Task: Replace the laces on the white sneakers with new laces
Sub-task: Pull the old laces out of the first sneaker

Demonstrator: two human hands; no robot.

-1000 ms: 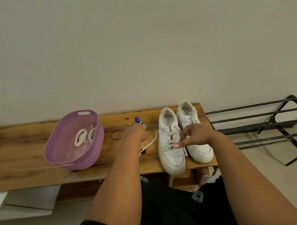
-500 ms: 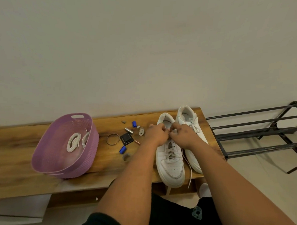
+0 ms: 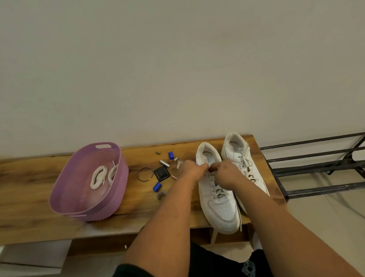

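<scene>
Both forearms are bare from the wrist back to where they leave the bottom of the view; no watch, ring or band shows on the left hand [image 3: 192, 169] or the right hand [image 3: 225, 174]. A short black sleeve [image 3: 130, 275] covers the left upper arm, well behind that hand, at the bottom edge. Between the two arms, below the hands, lies black clothing [image 3: 215, 265] over the lap. It carries a small grey printed mark [image 3: 248, 268] on the side nearer the right arm. The mark's design is too blurred to read.
</scene>
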